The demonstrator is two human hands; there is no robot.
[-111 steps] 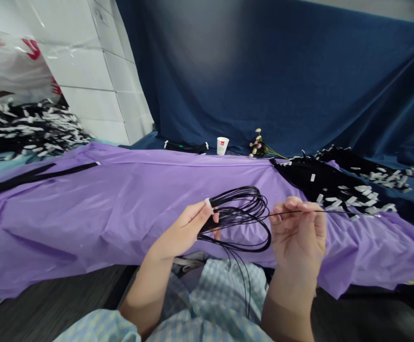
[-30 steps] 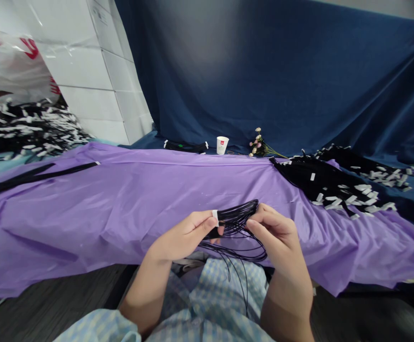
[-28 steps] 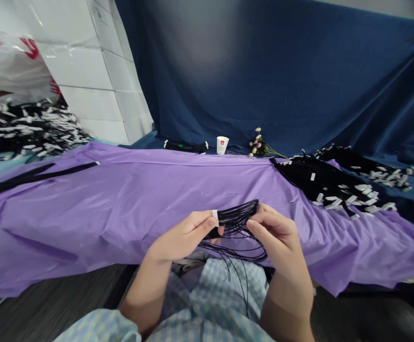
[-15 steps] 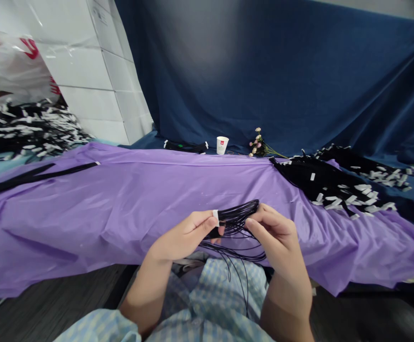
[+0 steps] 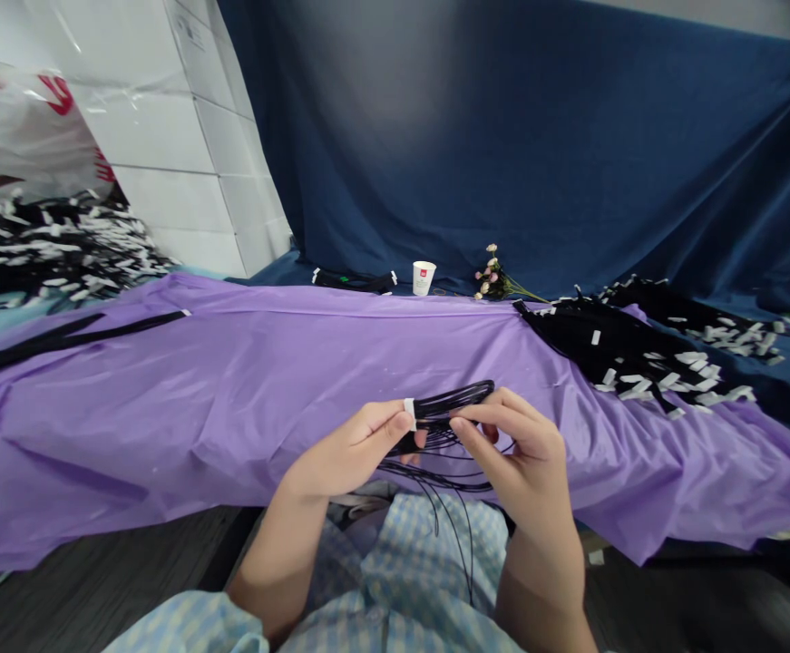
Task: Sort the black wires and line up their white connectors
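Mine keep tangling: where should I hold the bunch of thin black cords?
Pinch the bunch of thin black cords at its white band, coming from the left, as the left hand does. There the strands lie tight together; lower down, by the right hand, they spread into loose loops, likely to slip.

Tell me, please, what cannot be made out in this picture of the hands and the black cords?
All in the head view:
- The bundle of black cords: its middle is hidden by the fingers of the left hand and the right hand, and the strands cannot be counted.
- The white tag on the bundle: too small to read.
- The paper cup: its red mark is too small to read.
- The white bag: its red print is cut off by the left edge.
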